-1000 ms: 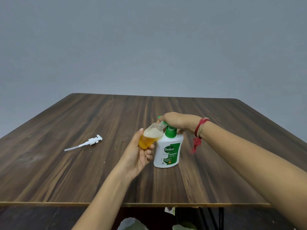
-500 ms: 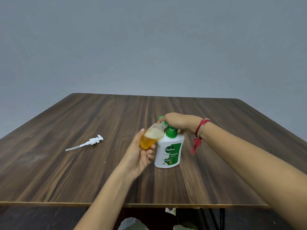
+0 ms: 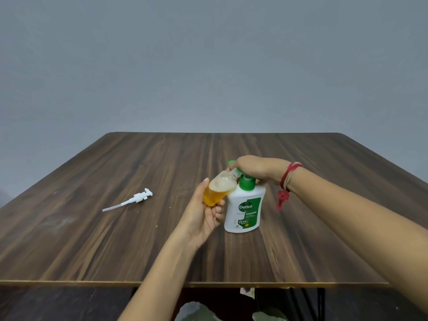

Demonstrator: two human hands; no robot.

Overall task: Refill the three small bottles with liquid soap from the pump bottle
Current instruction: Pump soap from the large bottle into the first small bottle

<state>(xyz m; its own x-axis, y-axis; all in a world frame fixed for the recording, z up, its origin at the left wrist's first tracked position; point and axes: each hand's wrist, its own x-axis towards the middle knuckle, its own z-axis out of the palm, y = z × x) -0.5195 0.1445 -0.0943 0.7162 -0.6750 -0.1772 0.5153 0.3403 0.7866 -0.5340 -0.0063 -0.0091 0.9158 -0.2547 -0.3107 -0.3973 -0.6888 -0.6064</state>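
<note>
vs 0.5 s ago: almost no change. The whole scene sits slightly further right in frame. Layout on the desk (image 3: 115, 239) is the same, both grips are unchanged, and the soap level reads the same.

Desk: dark wood grain, fills the lower half of frame.
Right hand (image 3: 252, 167), centre: clamped down over the green pump head (image 3: 247, 183) with fingers curled round it. Only the spout tip pokes out on the left.
Left hand (image 3: 206, 216), just below-left of it: thumb and fingers wrapped round the small bottle (image 3: 217, 189), holding it tilted with the neck up-right under the spout.
Pump bottle (image 3: 245, 209): upright on the desk, centre frame. The small bottle overlaps its shoulder in this view.
Small bottle: amber soap in the lower part, foam on top.
White pump (image 3: 132, 200): lies flat left of centre, well apart.
Red thread (image 3: 287, 179): on the right wrist.

Hidden: the bottle mouth is under the right hand's fingers. The spout is probably at the neck, but I can't confirm contact. Both forearms are cut off by the bottom edge. Items under the desk edge, bottom centre, are too dark to identify.
</note>
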